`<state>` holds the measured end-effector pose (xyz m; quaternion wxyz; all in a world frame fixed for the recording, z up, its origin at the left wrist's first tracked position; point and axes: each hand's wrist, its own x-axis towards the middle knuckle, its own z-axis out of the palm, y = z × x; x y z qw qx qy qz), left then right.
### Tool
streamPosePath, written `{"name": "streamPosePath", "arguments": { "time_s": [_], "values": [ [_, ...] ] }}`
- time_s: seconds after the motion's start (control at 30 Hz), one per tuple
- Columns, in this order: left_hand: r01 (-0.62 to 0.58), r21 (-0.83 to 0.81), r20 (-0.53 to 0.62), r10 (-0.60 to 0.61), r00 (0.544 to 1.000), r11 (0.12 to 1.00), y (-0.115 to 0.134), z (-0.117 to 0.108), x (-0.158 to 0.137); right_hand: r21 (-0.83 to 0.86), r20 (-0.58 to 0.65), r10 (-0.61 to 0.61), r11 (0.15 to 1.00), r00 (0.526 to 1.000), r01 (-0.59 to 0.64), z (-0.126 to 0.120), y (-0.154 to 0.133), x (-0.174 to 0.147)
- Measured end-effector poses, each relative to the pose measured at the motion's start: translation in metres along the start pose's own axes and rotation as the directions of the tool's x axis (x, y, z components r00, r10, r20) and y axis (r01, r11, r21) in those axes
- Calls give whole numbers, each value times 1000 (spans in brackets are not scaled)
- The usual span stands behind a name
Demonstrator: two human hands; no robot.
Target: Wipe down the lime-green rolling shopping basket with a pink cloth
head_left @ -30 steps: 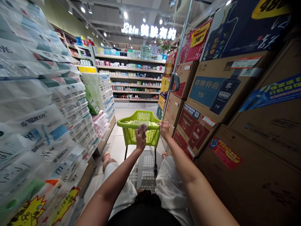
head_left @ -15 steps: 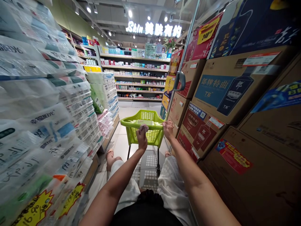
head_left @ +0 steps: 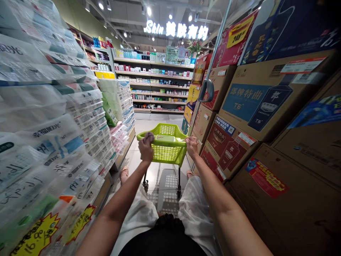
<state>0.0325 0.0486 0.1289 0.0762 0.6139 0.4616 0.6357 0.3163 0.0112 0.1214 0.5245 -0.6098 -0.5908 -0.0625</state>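
Note:
Ahead of me stands a lime-green shopping cart (head_left: 169, 153) with perforated basket walls and dark legs on casters. A small crumpled greyish-purple cloth (head_left: 149, 137) is bunched in my left hand (head_left: 146, 150), whose fingers are closed around it at the left part of the cart's near rim. My right hand (head_left: 191, 146) is closed on the right end of that rim. Between the hands, a pale green panel (head_left: 164, 138) shows at the rim. The cloth's underside and any contact with the rim are hidden.
Plastic-wrapped tissue packs (head_left: 50, 131) are piled along the left. On the right rise stacked cardboard boxes (head_left: 245, 99), with a glass door's grey handle (head_left: 206, 90) beside them. Shelves of small goods (head_left: 157, 80) stand beyond the tiled floor (head_left: 157, 117).
My left hand has moved left with the cloth, from near the middle of the cart's rim to its left part. The right hand keeps its grip on the right end.

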Motion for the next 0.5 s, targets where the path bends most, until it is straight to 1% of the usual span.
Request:
{"name": "streamPosePath", "arguments": {
  "time_s": [0.07,0.1,0.13,0.2,0.27,0.3,0.33,0.4,0.5],
  "values": [
    [49,162,-1,-49,999,986,-3,-22,35,-7,6,-22,1000,1000,22,-3,5,1],
    [52,215,43,-63,997,975,-5,-31,52,-15,13,-30,999,999,30,-5,7,3],
    [53,244,125,-85,989,968,-5,-38,67,-31,24,-36,999,999,36,-6,10,4],
    [9,273,314,-98,944,962,-3,-44,86,-91,48,-44,995,998,49,-8,14,9],
    [-63,283,452,-75,889,957,3,-43,91,-177,69,-50,982,996,61,-10,19,13],
    [-97,289,487,-59,872,952,7,-41,91,-223,74,-47,973,996,62,-11,20,16],
    [-120,296,506,-48,861,948,10,-39,89,-264,78,-39,963,996,58,-11,21,17],
    [-129,312,535,-61,842,941,14,-35,87,-321,89,-34,945,995,61,-13,22,19],
    [-69,340,559,-143,817,938,13,-34,91,-347,122,-68,932,990,106,-13,20,18]
  ]
}}
